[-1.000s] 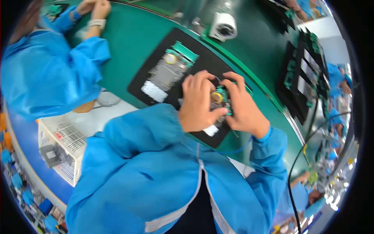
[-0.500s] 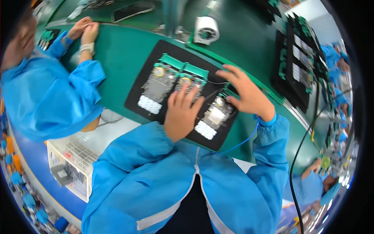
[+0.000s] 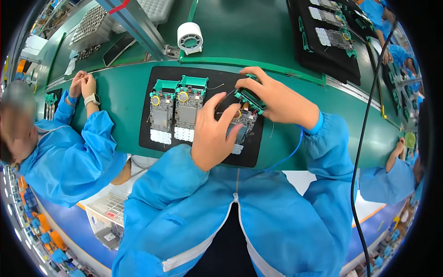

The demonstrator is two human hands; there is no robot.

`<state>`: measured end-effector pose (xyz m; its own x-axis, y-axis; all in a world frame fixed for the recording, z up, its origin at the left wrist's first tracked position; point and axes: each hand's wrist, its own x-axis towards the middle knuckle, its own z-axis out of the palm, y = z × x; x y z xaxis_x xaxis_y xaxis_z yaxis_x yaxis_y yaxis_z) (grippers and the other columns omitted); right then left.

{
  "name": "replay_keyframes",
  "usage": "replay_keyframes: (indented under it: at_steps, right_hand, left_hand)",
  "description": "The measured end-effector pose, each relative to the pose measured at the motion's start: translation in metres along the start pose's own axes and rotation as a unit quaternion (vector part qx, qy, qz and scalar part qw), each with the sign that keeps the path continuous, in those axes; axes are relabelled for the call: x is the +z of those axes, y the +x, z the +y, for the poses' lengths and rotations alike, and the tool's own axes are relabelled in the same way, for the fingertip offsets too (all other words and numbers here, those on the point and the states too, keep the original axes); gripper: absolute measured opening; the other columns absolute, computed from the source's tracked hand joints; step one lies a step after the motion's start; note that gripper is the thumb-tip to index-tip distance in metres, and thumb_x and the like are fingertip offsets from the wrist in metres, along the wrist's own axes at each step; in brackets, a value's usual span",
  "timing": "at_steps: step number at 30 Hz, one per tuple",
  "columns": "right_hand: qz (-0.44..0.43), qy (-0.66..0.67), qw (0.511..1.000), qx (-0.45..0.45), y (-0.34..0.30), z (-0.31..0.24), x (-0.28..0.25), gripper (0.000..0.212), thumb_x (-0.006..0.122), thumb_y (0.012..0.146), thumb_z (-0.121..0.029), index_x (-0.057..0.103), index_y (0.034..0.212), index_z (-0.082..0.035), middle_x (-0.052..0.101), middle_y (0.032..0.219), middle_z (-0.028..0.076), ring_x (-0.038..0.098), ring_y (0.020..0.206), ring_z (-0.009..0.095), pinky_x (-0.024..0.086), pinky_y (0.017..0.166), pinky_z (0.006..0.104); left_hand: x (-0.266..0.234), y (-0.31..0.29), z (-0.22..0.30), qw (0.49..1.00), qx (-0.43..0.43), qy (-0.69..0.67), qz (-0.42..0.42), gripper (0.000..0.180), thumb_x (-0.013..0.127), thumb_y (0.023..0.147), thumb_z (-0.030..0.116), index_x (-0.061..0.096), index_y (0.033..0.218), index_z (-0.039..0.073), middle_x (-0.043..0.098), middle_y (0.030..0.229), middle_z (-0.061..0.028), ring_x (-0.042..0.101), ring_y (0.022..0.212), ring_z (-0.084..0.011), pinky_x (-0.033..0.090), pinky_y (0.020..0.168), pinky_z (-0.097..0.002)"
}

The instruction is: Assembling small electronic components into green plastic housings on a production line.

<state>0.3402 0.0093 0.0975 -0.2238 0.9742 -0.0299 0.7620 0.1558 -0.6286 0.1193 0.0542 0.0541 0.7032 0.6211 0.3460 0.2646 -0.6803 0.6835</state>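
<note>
Three circuit boards lie on a black mat (image 3: 154, 74). The left board (image 3: 160, 117) and middle board (image 3: 188, 114) each have a green plastic bracket at the far end, a round yellow-rimmed part and white pads at the near end. Over the right board (image 3: 250, 123), my left hand (image 3: 210, 138) is open, its bent fingers spread above the board beside a thin wire and partly hiding it. My right hand (image 3: 284, 98) has its fingers closed around the green bracket (image 3: 251, 100) at that board's far end. The bracket sits tilted; its underside is hidden.
A white tape roll (image 3: 189, 38) stands beyond the green rail (image 3: 240, 61). More boards (image 3: 333, 38) lie on black mats at the far right. A black cable (image 3: 357, 152) hangs on the right. A co-worker in blue (image 3: 69, 143) sits at left, near a metal post (image 3: 143, 30).
The view has shifted. My left hand has moved from the middle board to the right board. My right hand has come down and closed on the green bracket, which now sits tilted.
</note>
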Motion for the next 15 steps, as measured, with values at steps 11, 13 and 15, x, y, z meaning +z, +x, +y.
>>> replay_keyframes:
  at_steps: [11,13,15]
  right_hand:
    - [0.106,0.082,0.991,-0.018,-0.053,-0.001,0.018,0.076,0.069,0.061,0.014,0.049,0.129,-0.013,0.036,0.141,0.018,0.057,0.107,0.045,0.053,0.080,0.0452]
    - [0.147,0.056,0.987,-0.009,-0.054,-0.003,0.023,0.076,0.072,0.061,0.011,0.050,0.130,-0.012,0.038,0.135,0.019,0.058,0.105,0.045,0.054,0.081,0.0445]
    - [0.157,0.071,0.985,0.010,-0.057,-0.007,0.031,0.076,0.072,0.061,0.011,0.050,0.130,-0.012,0.038,0.134,0.019,0.058,0.105,0.045,0.054,0.082,0.0446]
  left_hand:
    - [0.004,0.013,0.003,0.963,-0.092,-0.201,-0.156,0.033,0.081,0.076,0.015,0.066,0.103,0.003,0.061,0.095,-0.0101,0.061,0.078,-0.0198,0.050,0.069,-0.0305]
    - [0.022,0.005,-0.003,0.927,-0.175,-0.302,-0.139,0.033,0.083,0.076,0.018,0.063,0.096,0.001,0.064,0.089,-0.0094,0.063,0.079,-0.0153,0.051,0.071,-0.0302]
    - [0.029,0.002,0.006,0.896,-0.249,-0.353,-0.105,0.033,0.083,0.075,0.019,0.061,0.093,0.001,0.066,0.083,-0.0080,0.062,0.077,-0.0113,0.050,0.070,-0.0284]
